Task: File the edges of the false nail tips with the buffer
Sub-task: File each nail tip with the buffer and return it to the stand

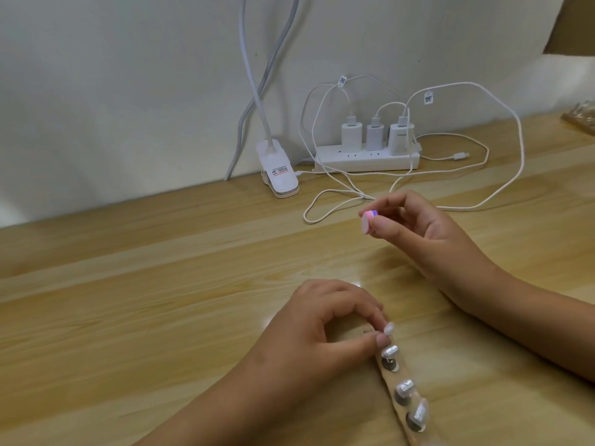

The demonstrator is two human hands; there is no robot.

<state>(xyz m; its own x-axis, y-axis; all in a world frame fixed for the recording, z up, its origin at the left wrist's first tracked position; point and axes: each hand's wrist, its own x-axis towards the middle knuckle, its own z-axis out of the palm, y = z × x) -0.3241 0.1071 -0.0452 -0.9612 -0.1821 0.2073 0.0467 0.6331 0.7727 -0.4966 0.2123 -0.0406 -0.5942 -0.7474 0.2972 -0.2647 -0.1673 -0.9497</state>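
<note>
Aloft, right hand (428, 226) pinches buffer (368, 220) (fingers curled); left hand (325, 320) pinches nail tip (389, 328).

Single head-worn wide-angle view: looks forward and down across wooden desk (161, 284) toward white wall (128, 75) at its far edge, close over left hand (325, 323) and right hand (428, 226), power strip (367, 159) farther back.
</note>
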